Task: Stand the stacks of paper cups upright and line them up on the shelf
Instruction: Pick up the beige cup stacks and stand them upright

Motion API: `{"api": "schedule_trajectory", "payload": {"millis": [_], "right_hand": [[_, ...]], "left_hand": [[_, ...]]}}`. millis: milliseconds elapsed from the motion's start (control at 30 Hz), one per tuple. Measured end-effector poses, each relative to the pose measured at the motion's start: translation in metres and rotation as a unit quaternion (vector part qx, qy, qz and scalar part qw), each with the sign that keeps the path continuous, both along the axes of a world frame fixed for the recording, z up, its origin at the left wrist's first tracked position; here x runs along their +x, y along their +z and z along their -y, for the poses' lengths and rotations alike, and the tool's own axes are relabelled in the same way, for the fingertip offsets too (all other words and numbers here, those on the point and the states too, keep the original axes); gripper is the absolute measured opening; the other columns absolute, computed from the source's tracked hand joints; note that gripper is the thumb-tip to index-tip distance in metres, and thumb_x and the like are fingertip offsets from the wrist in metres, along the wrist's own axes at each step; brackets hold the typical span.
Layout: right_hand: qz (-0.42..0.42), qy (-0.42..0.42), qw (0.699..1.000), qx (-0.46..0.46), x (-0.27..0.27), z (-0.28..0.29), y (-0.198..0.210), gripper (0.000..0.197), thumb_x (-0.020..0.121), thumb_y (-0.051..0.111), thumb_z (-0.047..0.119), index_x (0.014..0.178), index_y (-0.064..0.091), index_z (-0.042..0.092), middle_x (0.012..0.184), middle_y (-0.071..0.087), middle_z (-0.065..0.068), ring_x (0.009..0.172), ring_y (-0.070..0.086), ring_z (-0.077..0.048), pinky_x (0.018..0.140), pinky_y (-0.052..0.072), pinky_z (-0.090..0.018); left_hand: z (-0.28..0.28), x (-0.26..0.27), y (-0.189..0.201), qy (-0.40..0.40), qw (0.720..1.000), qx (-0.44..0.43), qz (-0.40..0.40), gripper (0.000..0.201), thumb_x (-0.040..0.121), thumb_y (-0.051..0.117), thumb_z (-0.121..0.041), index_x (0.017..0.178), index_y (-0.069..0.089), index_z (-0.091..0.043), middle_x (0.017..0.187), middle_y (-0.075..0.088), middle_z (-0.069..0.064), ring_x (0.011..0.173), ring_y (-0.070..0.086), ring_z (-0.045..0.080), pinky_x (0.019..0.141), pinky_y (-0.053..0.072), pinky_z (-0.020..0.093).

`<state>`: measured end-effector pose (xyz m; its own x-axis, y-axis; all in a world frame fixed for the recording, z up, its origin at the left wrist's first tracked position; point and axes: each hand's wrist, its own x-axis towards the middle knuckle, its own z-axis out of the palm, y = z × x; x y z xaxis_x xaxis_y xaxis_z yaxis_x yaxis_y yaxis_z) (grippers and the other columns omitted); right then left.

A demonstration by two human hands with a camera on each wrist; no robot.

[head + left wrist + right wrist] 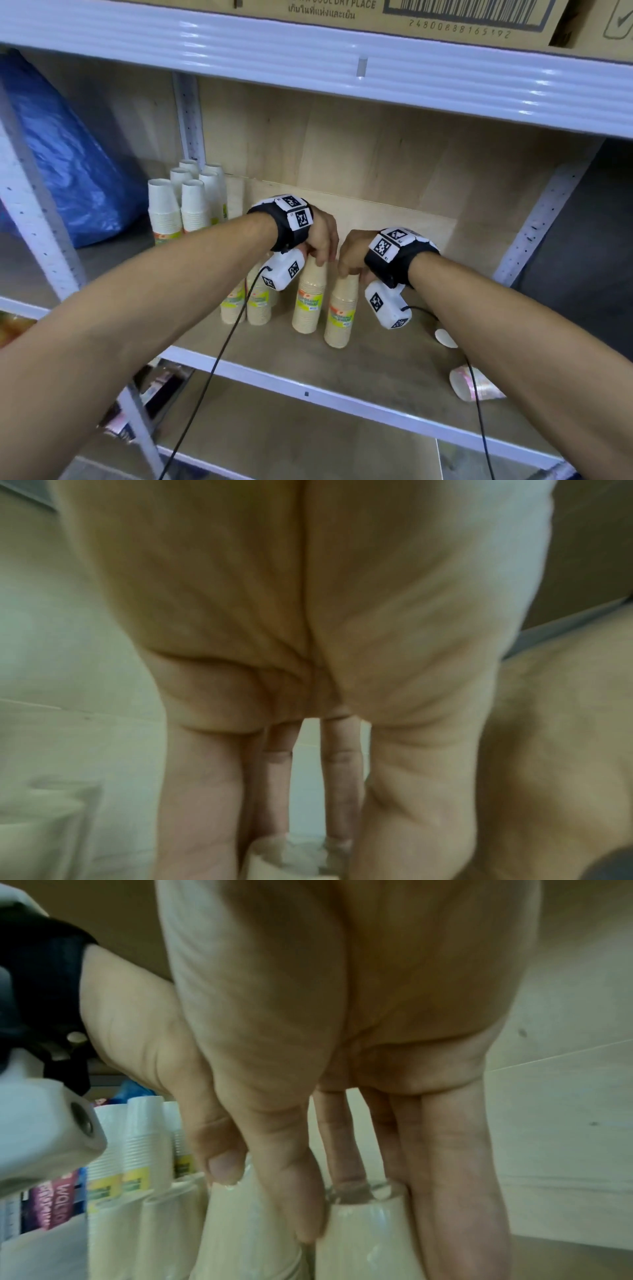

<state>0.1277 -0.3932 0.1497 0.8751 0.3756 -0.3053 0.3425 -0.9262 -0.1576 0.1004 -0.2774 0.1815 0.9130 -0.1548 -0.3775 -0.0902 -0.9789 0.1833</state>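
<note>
Two beige paper-cup stacks stand upright, upside down, side by side on the wooden shelf (383, 363). My left hand (322, 258) grips the top of the left stack (310, 301) from above; the left wrist view shows its fingers (198, 791) pointing down round the cup top (284, 861). My right hand (347, 272) grips the top of the right stack (340, 313), and its fingers (455, 1177) and thumb close round that stack (369, 1245) in the right wrist view. The left stack (246, 1231) stands just beside it.
Two more beige stacks (246, 305) stand to the left, behind my left wrist. Several white stacks (178, 209) stand at the back left beside a blue bag (68, 164). One wrapped stack (476, 383) lies on its side at the front right. A white shelf rail (308, 387) edges the front.
</note>
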Motion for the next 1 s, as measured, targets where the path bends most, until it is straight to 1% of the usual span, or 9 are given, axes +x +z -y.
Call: {"api": "schedule_trajectory", "payload": {"millis": [133,400,467,533,600,733,800,900,1000], "right_hand": [[-0.021,0.037,0.999,-0.007,-0.018,-0.022,0.008,0.023,0.075,0.076,0.017,0.062,0.057,0.011,0.063,0.056,-0.003,0.051,0.049,-0.016,0.052,0.041,-0.019],[-0.083,0.085,0.993,0.028,-0.055,-0.069,0.009,0.022,0.075,0.080,0.015,0.071,0.061,0.003,0.070,0.062,-0.012,0.076,0.065,-0.031,0.087,0.056,-0.043],[-0.075,0.091,0.992,0.045,-0.059,-0.080,0.007,0.024,0.071,0.082,0.016,0.078,0.064,0.001,0.076,0.065,-0.014,0.087,0.069,-0.035,0.088,0.056,-0.048],[-0.070,0.100,0.991,0.063,-0.062,-0.091,0.005,0.030,0.066,0.083,0.023,0.084,0.069,0.003,0.083,0.070,-0.014,0.092,0.070,-0.036,0.086,0.057,-0.048],[-0.076,0.110,0.989,0.067,-0.069,-0.098,0.005,0.037,0.064,0.083,0.028,0.088,0.072,0.002,0.084,0.072,-0.014,0.088,0.071,-0.036,0.088,0.056,-0.050],[-0.093,0.117,0.983,0.108,-0.083,-0.109,0.008,0.022,0.076,0.078,0.010,0.093,0.071,-0.002,0.072,0.065,-0.009,0.083,0.067,-0.033,0.090,0.055,-0.052],[-0.079,0.125,0.983,0.106,-0.086,-0.114,0.006,0.014,0.074,0.079,0.010,0.084,0.072,0.002,0.074,0.066,-0.009,0.087,0.068,-0.035,0.089,0.055,-0.051],[-0.076,0.134,0.982,0.112,-0.086,-0.118,0.004,0.014,0.076,0.077,0.008,0.068,0.066,0.008,0.067,0.062,-0.007,0.068,0.063,-0.029,0.084,0.057,-0.046],[-0.072,0.135,0.980,0.127,-0.084,-0.121,0.002,0.014,0.075,0.077,0.007,0.067,0.066,0.009,0.064,0.060,-0.006,0.059,0.059,-0.024,0.075,0.058,-0.042]], "left_hand": [[-0.028,-0.023,0.004,0.028,1.000,0.007,-0.012,0.035,0.082,0.071,0.000,0.117,0.068,-0.005,0.079,0.060,0.004,0.046,0.059,0.005,0.046,0.050,0.011],[-0.085,-0.070,-0.003,0.093,0.994,0.024,-0.056,0.040,0.085,0.069,0.001,0.124,0.062,-0.002,0.103,0.061,0.011,0.084,0.059,0.021,0.071,0.056,0.024],[-0.095,-0.078,-0.005,0.108,0.992,0.031,-0.056,0.042,0.084,0.070,0.000,0.124,0.061,0.000,0.106,0.061,0.013,0.083,0.059,0.022,0.069,0.057,0.026],[-0.102,-0.084,-0.008,0.121,0.990,0.042,-0.051,0.043,0.081,0.073,-0.003,0.123,0.063,-0.002,0.109,0.064,0.015,0.087,0.060,0.024,0.079,0.058,0.034],[-0.108,-0.089,-0.012,0.129,0.989,0.043,-0.051,0.043,0.080,0.075,-0.005,0.122,0.065,-0.007,0.118,0.065,0.015,0.092,0.063,0.026,0.087,0.058,0.039],[-0.118,-0.097,-0.021,0.153,0.987,0.029,-0.045,0.043,0.074,0.079,-0.007,0.116,0.067,-0.013,0.114,0.068,0.014,0.094,0.070,0.030,0.085,0.059,0.045],[-0.122,-0.098,-0.024,0.162,0.986,0.008,-0.037,0.038,0.075,0.077,-0.002,0.110,0.066,-0.011,0.108,0.068,0.012,0.083,0.070,0.025,0.078,0.061,0.039],[-0.128,-0.097,-0.028,0.161,0.987,-0.020,-0.024,0.030,0.078,0.074,0.003,0.099,0.067,-0.016,0.105,0.065,0.008,0.072,0.064,0.015,0.067,0.059,0.028],[-0.133,-0.095,-0.031,0.158,0.987,-0.033,-0.016,0.028,0.077,0.074,0.004,0.093,0.068,-0.018,0.110,0.064,0.009,0.080,0.065,0.019,0.077,0.060,0.033]]}}
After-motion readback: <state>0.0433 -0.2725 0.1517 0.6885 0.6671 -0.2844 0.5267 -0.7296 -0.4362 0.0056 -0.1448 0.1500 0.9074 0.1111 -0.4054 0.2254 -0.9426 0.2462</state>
